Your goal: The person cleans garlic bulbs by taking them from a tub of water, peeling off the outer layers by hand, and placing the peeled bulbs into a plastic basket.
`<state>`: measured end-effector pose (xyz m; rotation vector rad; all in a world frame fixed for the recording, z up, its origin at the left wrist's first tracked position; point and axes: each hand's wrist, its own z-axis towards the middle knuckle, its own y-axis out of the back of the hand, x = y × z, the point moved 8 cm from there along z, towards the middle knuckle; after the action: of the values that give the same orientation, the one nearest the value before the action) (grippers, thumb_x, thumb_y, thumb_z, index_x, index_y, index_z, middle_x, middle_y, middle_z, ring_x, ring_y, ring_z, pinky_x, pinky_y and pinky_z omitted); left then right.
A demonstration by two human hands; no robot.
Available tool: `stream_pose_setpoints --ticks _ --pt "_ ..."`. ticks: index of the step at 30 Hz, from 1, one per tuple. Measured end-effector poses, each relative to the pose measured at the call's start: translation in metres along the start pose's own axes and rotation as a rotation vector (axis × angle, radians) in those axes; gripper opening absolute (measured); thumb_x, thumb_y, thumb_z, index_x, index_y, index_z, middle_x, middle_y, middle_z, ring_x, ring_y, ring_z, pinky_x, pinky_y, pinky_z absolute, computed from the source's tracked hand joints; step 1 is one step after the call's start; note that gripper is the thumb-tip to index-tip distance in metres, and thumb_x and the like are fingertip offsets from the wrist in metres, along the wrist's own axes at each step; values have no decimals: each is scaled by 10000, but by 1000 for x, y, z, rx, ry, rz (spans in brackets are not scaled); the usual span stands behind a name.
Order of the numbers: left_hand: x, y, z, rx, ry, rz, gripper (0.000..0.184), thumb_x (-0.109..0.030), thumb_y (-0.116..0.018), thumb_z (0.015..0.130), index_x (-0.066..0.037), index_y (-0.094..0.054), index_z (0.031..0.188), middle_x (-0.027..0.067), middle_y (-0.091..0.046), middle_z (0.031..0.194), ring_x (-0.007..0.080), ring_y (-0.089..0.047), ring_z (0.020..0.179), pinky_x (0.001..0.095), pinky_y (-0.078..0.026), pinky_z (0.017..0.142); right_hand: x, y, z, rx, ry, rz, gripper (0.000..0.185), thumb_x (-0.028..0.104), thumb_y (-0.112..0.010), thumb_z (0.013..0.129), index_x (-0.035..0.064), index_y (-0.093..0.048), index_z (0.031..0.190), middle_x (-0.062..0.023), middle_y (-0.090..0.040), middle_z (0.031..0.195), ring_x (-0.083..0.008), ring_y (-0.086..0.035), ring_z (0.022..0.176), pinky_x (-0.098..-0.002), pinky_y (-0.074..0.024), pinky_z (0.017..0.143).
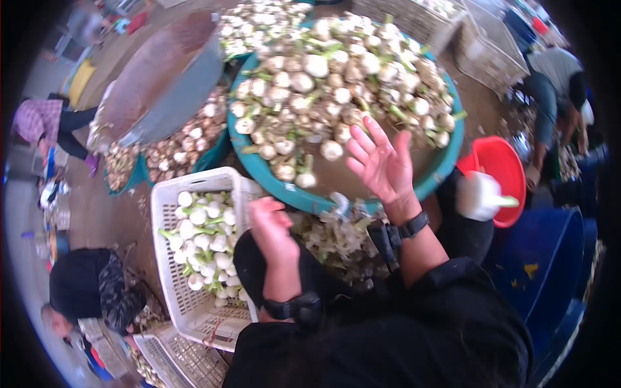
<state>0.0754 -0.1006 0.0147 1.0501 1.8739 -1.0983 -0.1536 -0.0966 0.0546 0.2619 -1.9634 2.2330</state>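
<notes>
My right hand [385, 161] is raised palm up with its fingers apart, holding nothing, over the near edge of a round teal tub [462, 107]. The tub bears a heap of garlic bulbs [317, 64] with short green stems, many of them soiled. My left hand [275, 234], somewhat blurred, is beside the right rim of a white plastic crate [158, 252]; its fingers are loosely extended and nothing shows in them. Cleaned white garlic bulbs [207, 242] fill part of that crate. A blurred white garlic bulb [480, 196] appears in front of a red bucket [501, 168], apart from both hands.
Peeled skins [339, 242] lie between my knees. Blue containers [540, 252] stand to my right. A large metal basin [165, 84] leans over more garlic at the upper left. Other people work left and right, with further crates [488, 52] at the back.
</notes>
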Motion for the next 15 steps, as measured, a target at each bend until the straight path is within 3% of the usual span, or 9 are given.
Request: stream_pose_setpoints --ticks 1,4,5,6,7,9,11,13,15 --pt "15 -4 4 31 73 -10 207 -268 -433 863 -74 -492 821 26 -494 654 91 -421 486 236 -359 427 -8 35 23 -209 34 -344 562 394 -518 856 65 -364 1285 -183 -483 1216 -301 -491 1105 -413 -430 898" --pt "30 -19 -6 -7 110 92 189 -252 -496 854 -99 -482 744 11 -492 612 87 -433 463 233 -378 418 -85 112 89 145 -242 -2068 444 39 -604 666 47 -542 1105 -155 -543 1142 -306 -496 1085 -403 -383 924" --pt "39 -16 -1 8 81 124 201 -249 -494 865 -82 -491 754 13 -509 625 83 -443 472 232 -381 427 -111 128 96 425 -29 -2443 431 27 -577 627 57 -560 1056 -157 -570 1065 -316 -487 1067 -423 -356 928" --pt "43 -11 9 50 -43 242 194 -256 -508 869 -84 -504 779 4 -519 647 72 -444 481 228 -378 435 -126 142 106 373 -306 -2624 339 47 -555 659 88 -579 994 -131 -571 1003 -275 -477 1057 -402 -362 894" --pt "49 -9 10 22 -9 205 177 -269 -540 857 -103 -518 799 -22 -516 662 55 -429 498 211 -361 448 -134 154 107 497 -188 -2815 224 131 -469 775 93 -573 970 -90 -557 1042 -252 -505 1016 -394 -390 846" --pt "52 -10 9 13 83 70 157 -278 -561 847 -128 -527 816 -55 -489 651 30 -411 537 184 -322 463 -138 153 110 648 -132 -2899 230 136 -513 752 87 -564 971 -112 -578 978 -259 -550 957 -395 -436 778" --pt "59 -10 12 8 141 40 162 -281 -553 852 -125 -528 822 -61 -450 623 24 -382 483 181 -296 430 -128 149 100 572 -565 -2662 343 168 -599 703 62 -537 1024 -156 -630 857 -343 -616 792 -437 -484 684" --pt "68 -16 18 95 107 13 166 -261 -558 852 -103 -522 818 -60 -473 649 27 -390 507 191 -309 435 -131 179 92 669 -767 -2579 462 272 -660 662 63 -551 1059 -186 -603 969 -356 -580 916 -443 -463 784" --pt "76 -17 29 78 -104 58 163 -244 -557 854 -92 -525 804 -49 -492 686 39 -425 583 210 -346 470 -134 161 77 916 -50 -2638 460 298 -652 648 77 -583 1045 -180 -586 1035 -332 -541 1005 -397 -417 887"
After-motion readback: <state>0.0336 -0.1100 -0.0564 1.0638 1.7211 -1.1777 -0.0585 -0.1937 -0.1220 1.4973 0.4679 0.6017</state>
